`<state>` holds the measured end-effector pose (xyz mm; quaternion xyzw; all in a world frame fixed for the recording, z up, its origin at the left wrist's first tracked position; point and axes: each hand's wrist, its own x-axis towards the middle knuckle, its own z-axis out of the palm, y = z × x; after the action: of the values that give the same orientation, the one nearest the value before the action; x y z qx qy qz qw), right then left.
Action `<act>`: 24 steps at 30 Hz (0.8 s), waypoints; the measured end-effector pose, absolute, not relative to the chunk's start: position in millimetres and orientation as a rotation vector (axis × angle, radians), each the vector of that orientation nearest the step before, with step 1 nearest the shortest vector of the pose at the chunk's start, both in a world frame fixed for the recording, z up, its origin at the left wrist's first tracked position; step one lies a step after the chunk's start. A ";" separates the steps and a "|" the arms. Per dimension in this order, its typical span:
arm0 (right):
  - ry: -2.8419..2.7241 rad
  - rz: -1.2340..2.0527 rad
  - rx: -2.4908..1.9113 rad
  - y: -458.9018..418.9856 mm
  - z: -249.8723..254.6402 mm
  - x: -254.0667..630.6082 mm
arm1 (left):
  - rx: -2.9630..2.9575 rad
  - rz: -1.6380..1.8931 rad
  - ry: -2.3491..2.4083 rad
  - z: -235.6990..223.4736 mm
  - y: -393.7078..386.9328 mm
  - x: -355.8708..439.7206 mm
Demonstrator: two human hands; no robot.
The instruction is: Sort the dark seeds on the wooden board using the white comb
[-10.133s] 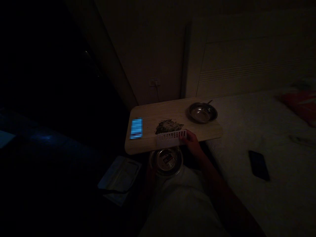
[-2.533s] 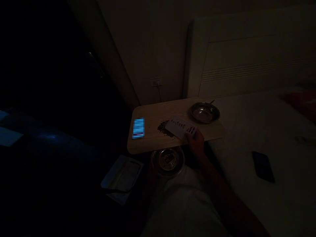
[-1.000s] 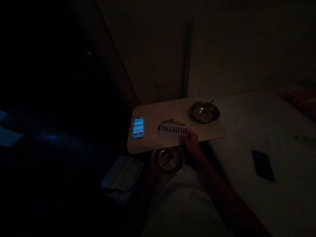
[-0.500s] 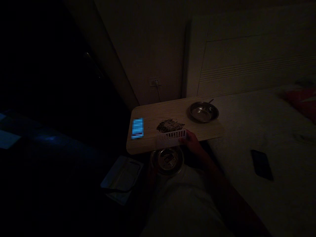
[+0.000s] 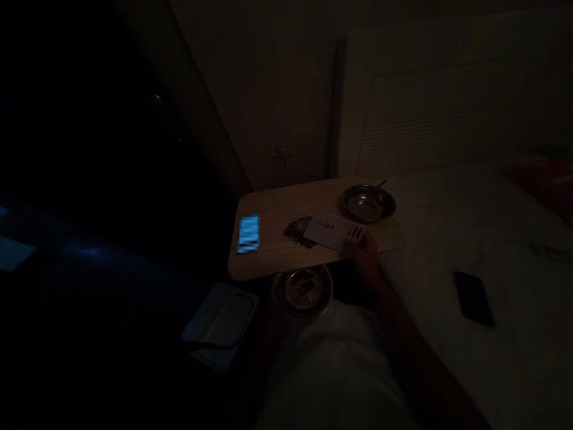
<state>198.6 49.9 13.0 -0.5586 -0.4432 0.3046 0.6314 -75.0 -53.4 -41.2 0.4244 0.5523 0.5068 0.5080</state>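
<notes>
My right hand (image 5: pixel 364 251) grips a white slotted plastic piece (image 5: pixel 329 233) by its right end. The piece is tilted over a pile of small dark and pale grains (image 5: pixel 295 232) on the wooden table (image 5: pixel 268 263), covering the pile's right part. Several dark bits show on its pale face. Below the table's near edge, a round metal bowl (image 5: pixel 304 292) sits at my lap with dark contents I cannot make out. My left hand (image 5: pixel 278 306) is at that bowl's left rim, very dim, its fingers partly lost in the dark.
A second metal bowl (image 5: pixel 369 203) with a utensil handle stands at the table's back right. A lit, blurred phone screen (image 5: pixel 249 233) lies at the left. A dark phone (image 5: pixel 474 297) rests on the bed (image 5: pixel 430 269). A pale package (image 5: pixel 221 325) is below left.
My right hand has moved right and turned the white slotted piece, so its flat face now shows and more of the pile's left side is visible. The lap bowl has barely moved.
</notes>
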 end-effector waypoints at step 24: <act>-1.346 0.535 -1.392 41.0 36.5 192.8 | 1.002 1.203 1.370 -29.4 -48.1 -70.6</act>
<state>192.8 41.0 36.5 -0.5848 -0.5654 0.2248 0.5365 -70.6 -48.1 -29.4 0.4156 0.5679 0.4986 0.5061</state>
